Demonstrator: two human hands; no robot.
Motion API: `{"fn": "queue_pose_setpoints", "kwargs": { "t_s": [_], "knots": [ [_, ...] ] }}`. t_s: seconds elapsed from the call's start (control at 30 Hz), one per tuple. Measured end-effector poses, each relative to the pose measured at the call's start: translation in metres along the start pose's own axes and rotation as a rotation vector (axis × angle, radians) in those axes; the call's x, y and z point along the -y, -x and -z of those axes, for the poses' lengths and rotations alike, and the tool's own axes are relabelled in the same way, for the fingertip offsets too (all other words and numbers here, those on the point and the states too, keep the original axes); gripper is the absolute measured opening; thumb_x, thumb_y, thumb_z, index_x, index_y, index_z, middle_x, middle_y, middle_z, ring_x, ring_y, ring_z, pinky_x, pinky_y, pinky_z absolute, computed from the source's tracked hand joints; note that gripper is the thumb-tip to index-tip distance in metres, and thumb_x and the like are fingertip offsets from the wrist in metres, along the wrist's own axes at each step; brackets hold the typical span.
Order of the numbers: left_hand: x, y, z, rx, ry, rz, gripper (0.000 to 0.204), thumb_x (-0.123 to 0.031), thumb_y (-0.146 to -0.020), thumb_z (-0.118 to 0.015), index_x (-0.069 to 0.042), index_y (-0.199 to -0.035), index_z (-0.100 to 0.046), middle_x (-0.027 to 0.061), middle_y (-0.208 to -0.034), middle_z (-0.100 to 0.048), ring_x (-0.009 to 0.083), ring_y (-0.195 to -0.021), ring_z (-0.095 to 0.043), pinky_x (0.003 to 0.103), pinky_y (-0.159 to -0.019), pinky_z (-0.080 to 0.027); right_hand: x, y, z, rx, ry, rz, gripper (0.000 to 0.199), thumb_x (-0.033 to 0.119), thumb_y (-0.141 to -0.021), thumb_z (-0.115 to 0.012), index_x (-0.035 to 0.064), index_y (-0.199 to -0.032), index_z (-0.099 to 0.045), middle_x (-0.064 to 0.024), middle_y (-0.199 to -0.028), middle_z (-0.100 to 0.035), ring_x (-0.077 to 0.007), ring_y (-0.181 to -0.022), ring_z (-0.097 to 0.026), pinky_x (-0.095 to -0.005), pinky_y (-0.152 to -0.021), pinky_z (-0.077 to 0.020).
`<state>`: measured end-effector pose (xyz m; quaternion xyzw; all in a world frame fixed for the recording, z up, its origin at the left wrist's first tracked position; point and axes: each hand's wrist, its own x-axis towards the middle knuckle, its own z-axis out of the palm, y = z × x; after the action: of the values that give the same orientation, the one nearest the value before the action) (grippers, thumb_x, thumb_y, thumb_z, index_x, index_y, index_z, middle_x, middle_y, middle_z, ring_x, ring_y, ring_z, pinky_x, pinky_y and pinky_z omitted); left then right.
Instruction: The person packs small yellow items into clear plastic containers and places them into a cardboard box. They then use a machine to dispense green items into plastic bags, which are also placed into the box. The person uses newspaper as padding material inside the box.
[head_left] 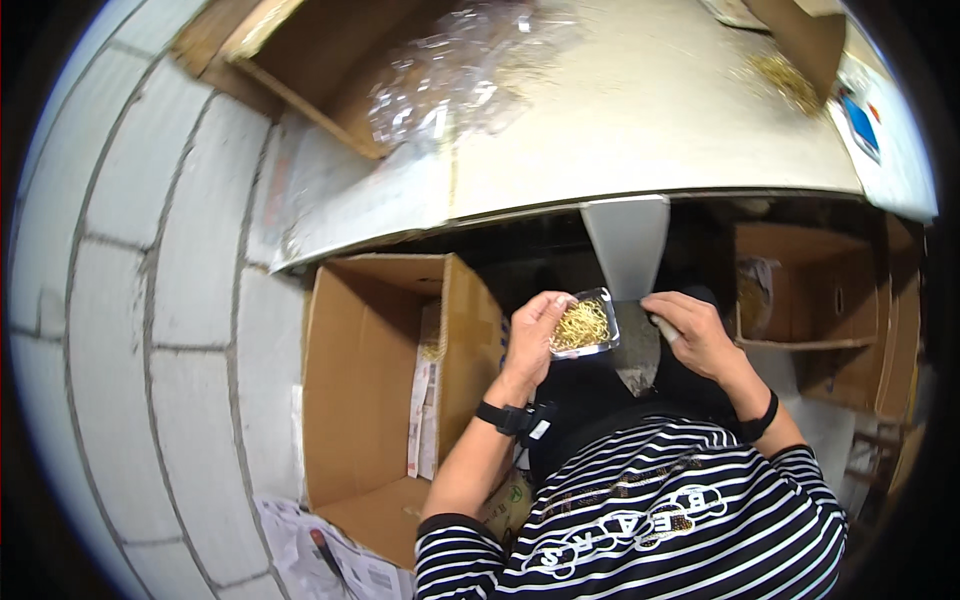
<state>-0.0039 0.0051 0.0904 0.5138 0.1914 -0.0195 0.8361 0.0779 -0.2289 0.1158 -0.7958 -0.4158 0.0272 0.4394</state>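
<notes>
My left hand (pixel 537 335) grips a small clear plastic box (pixel 613 322) by its left side. Thin gold-coloured metal pieces (pixel 580 326) fill it in a tangled heap; their exact kind is too small to make out. To the right of the box, and apart from it, is my right hand (pixel 695 333). Its fingers are stretched towards the box, thumb a little apart, with nothing clearly held. A pale patch shows at the thumb tip; I cannot tell what it is. Both hands are over my lap, in front of the table edge.
Ahead is a pale table (pixel 640 120) with crumpled clear plastic packaging (pixel 470 70), a gold-coloured heap (pixel 785 82) and a blue item (pixel 860 128). A large open cardboard box (pixel 365 380) stands left, another carton (pixel 810 290) right. A grey table leg (pixel 628 245) stands ahead.
</notes>
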Motion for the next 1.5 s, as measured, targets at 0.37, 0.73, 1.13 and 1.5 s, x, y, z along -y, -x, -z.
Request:
{"fn": "queue_pose_setpoints", "kwargs": {
  "t_s": [0.37, 0.73, 1.13, 1.5],
  "knots": [
    [-0.143, 0.078, 0.191, -0.624, -0.234, -0.403, 0.023, -0.025, -0.095, -0.048, -0.003, -0.099, -0.055, 0.0094, -0.082, -0.065, 0.0177, -0.063, -0.066, 0.022, -0.041, -0.051, 0.029, -0.018, -0.015, 0.097, 0.09, -0.009, 0.035, -0.011, -0.077, -0.055, -0.0011, -0.111, -0.055, -0.0174, -0.093, -0.063, -0.0312, -0.084, -0.063, -0.0331, -0.074, -0.0492],
    [0.127, 0.071, 0.383, -0.947, 0.235, 0.148, 0.019, -0.014, -0.092, -0.053, -0.007, -0.109, -0.06, 0.0039, -0.099, -0.061, 0.0165, -0.084, -0.06, 0.034, -0.067, -0.054, 0.038, -0.031, -0.037, 0.383, 0.305, -0.272, 0.062, -0.017, -0.059, -0.043, -0.0005, -0.118, -0.051, -0.0203, -0.093, -0.06, -0.0389, -0.088, -0.058, -0.0381, -0.079, -0.0468],
    [0.294, 0.037, 0.432, -0.935, 0.235, 0.111, 0.036, -0.023, -0.092, -0.041, -0.003, -0.122, -0.045, 0.0105, -0.113, -0.051, 0.0245, -0.104, -0.049, 0.042, -0.087, -0.04, 0.031, -0.07, -0.035, 0.572, 0.461, -0.128, 0.032, 0.008, -0.074, -0.058, 0.0018, -0.106, -0.058, -0.0136, -0.084, -0.061, -0.0314, -0.08, -0.061, -0.0392, -0.066, -0.0503],
    [0.183, 0.056, 0.483, -1.04, -0.048, 0.419, 0.043, -0.032, -0.086, -0.052, 0.001, -0.113, -0.054, 0.0149, -0.116, -0.056, 0.0301, -0.102, -0.056, 0.039, -0.086, -0.047, -0.078, -0.225, 0.069, 0.018, 0.404, -0.077, 0.044, -0.006, -0.07, -0.05, 0.0052, -0.112, -0.058, -0.0145, -0.104, -0.062, -0.0302, -0.09, -0.062, -0.0368, -0.078, -0.0502]
  ]
}}
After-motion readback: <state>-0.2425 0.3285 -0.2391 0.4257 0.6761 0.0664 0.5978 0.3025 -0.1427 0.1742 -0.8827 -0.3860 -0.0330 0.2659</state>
